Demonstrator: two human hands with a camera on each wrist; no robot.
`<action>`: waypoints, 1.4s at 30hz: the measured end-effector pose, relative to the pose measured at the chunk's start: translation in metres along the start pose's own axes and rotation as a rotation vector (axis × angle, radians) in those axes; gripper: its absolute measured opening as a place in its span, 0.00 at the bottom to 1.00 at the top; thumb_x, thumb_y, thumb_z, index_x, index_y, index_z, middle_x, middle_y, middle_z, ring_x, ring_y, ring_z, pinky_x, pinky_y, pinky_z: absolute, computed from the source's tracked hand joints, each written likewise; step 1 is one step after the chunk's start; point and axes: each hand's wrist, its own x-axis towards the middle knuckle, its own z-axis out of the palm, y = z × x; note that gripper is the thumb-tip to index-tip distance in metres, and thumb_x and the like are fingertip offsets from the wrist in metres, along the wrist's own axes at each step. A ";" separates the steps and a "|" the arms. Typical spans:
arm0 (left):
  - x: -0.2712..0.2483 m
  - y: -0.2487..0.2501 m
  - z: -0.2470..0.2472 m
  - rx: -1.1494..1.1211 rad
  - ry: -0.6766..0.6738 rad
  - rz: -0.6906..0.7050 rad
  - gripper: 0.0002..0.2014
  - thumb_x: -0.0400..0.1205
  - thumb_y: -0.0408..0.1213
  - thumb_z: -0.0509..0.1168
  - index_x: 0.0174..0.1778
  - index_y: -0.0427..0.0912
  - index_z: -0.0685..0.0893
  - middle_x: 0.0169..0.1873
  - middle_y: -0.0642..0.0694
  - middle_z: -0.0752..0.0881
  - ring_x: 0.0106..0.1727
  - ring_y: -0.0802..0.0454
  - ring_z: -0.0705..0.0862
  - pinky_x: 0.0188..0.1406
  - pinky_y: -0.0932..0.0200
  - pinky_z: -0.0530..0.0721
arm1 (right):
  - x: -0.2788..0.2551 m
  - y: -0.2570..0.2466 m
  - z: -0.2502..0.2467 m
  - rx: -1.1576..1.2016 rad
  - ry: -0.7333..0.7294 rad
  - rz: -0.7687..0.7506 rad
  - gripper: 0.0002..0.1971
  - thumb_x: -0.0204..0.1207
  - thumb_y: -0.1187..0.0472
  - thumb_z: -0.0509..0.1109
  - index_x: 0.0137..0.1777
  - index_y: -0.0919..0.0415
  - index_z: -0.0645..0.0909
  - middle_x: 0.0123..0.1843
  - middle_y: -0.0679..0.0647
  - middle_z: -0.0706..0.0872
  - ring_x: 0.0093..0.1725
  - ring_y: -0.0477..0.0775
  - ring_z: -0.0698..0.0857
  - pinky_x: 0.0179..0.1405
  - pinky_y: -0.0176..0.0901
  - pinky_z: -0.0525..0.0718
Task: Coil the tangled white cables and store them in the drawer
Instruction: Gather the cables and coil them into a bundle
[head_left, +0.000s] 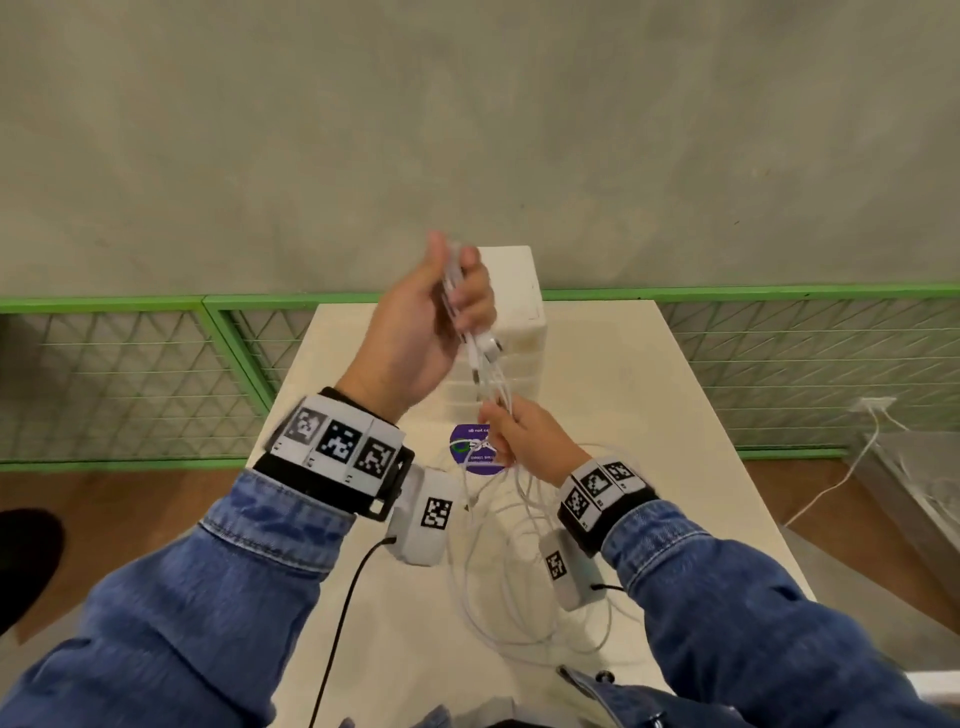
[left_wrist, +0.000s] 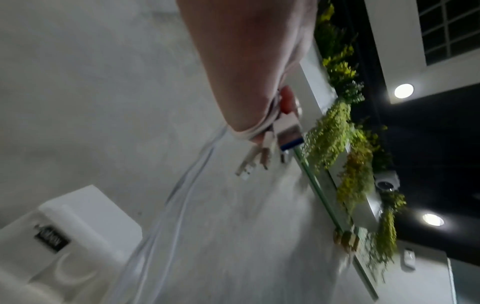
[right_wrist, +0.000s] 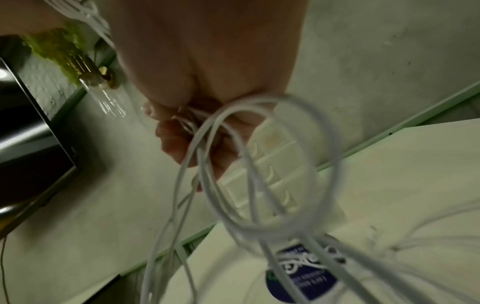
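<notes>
Left hand (head_left: 431, 332) raised in front of drawer unit (head_left: 514, 291), fingers curled round plug ends of white cables (head_left: 493, 545). Right hand (head_left: 524, 436) just below, pinching the strands; rest hangs in loose loops onto worktop (head_left: 649, 395). Cables prob. light, limp, slick, snag-prone: best gripped near connectors, bunched.

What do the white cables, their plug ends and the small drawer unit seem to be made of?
White cables: smooth, slightly glossy plastic sheath, bending in soft loops.
Plug ends: white plastic bodies with shiny metal tips.
Drawer unit: probably matte white plastic, with moulded curved pulls.
</notes>
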 end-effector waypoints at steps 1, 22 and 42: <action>0.005 0.006 -0.002 -0.038 0.065 0.084 0.21 0.88 0.50 0.41 0.36 0.43 0.71 0.18 0.55 0.69 0.18 0.60 0.65 0.23 0.66 0.66 | -0.003 0.004 0.000 -0.024 -0.022 0.019 0.12 0.84 0.56 0.57 0.37 0.52 0.73 0.25 0.48 0.73 0.24 0.47 0.72 0.31 0.43 0.74; -0.008 -0.019 -0.039 1.469 0.029 -0.275 0.20 0.75 0.53 0.70 0.26 0.44 0.73 0.21 0.51 0.72 0.21 0.57 0.69 0.21 0.64 0.64 | 0.002 -0.011 -0.049 0.154 0.208 -0.103 0.06 0.70 0.65 0.75 0.36 0.54 0.85 0.26 0.40 0.85 0.29 0.37 0.80 0.35 0.29 0.78; -0.005 0.022 -0.039 1.392 0.430 0.017 0.21 0.80 0.52 0.64 0.33 0.37 0.72 0.28 0.39 0.69 0.25 0.50 0.65 0.23 0.58 0.64 | -0.012 0.027 -0.063 -0.194 0.218 0.102 0.33 0.70 0.50 0.75 0.75 0.50 0.68 0.62 0.48 0.75 0.55 0.50 0.80 0.49 0.38 0.78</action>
